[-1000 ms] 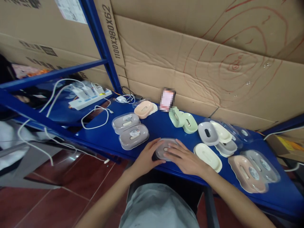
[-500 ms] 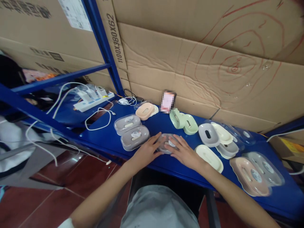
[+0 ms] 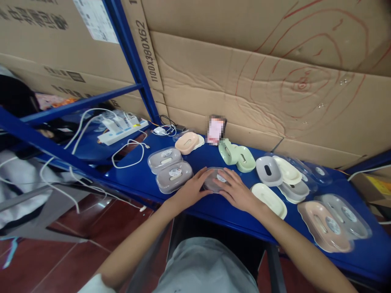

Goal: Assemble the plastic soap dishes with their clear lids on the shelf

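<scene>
Both hands grip a grey soap dish [image 3: 214,179] with a clear plastic lid and a round white label. My left hand [image 3: 195,187] has its fingers and thumb around the left end. My right hand [image 3: 233,187] lies over the right end, its fingers on the lid and partly covering the label. Left of them sit two lidded grey soap dishes [image 3: 174,177], side by side. A cream tray [image 3: 267,199] is near my right wrist. Green soap dish parts [image 3: 246,159] lie just beyond the hands.
Behind are a peach dish [image 3: 186,142] and an upright phone [image 3: 215,130]. Grey and cream parts [image 3: 269,171], clear lids and a lidded peach dish [image 3: 325,228] lie to the right. A power strip [image 3: 124,132] with white cables is at left. Cardboard [image 3: 214,81] backs the blue table [image 3: 201,209].
The lidded soap dish and both hands have shifted slightly up in the picture, away from the table's front edge. The camera view has moved a little. The other dishes stay in place.
</scene>
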`<state>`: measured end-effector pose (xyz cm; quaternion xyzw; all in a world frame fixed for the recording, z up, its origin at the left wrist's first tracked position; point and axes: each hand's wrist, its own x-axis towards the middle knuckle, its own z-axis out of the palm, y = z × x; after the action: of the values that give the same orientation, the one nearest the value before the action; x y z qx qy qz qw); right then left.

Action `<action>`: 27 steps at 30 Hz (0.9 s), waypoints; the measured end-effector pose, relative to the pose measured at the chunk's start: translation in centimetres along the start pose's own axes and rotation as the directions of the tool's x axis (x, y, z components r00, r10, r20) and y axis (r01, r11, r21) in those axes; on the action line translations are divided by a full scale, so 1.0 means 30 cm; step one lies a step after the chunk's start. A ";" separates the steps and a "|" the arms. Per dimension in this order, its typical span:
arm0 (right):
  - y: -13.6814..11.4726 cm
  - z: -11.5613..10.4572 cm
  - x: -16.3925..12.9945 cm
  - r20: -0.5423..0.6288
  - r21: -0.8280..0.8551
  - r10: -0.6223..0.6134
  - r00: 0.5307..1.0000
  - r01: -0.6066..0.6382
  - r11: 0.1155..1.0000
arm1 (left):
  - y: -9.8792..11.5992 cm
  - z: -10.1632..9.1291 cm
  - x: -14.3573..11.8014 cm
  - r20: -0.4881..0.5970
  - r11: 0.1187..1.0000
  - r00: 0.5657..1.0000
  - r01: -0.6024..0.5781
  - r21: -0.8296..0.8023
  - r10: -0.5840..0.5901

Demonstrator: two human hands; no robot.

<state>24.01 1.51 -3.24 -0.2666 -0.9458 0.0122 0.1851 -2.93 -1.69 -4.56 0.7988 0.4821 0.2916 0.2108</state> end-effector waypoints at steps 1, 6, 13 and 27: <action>0.000 0.010 -0.002 -0.020 0.009 0.016 1.000 -0.016 1.000 | 0.002 -0.004 0.002 0.001 1.000 1.000 -0.002 0.004 0.002; 0.001 0.032 -0.028 -0.068 0.031 0.084 0.994 -0.082 0.996 | 0.028 -0.034 0.028 0.043 0.998 0.998 -0.055 -0.024 0.056; 0.032 0.023 -0.067 -0.077 0.194 0.159 0.984 -0.142 0.971 | 0.047 -0.001 0.038 0.011 1.000 1.000 -0.029 -0.010 0.029; -0.088 0.042 0.094 -0.094 -0.096 0.319 0.943 -0.328 0.940 | -0.023 -0.339 0.225 -0.142 0.854 0.967 0.254 0.453 -0.212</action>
<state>20.01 0.78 -3.13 -0.4285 -0.8804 -0.0201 0.2021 -7.69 5.22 4.33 0.7482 0.6399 0.1735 0.0245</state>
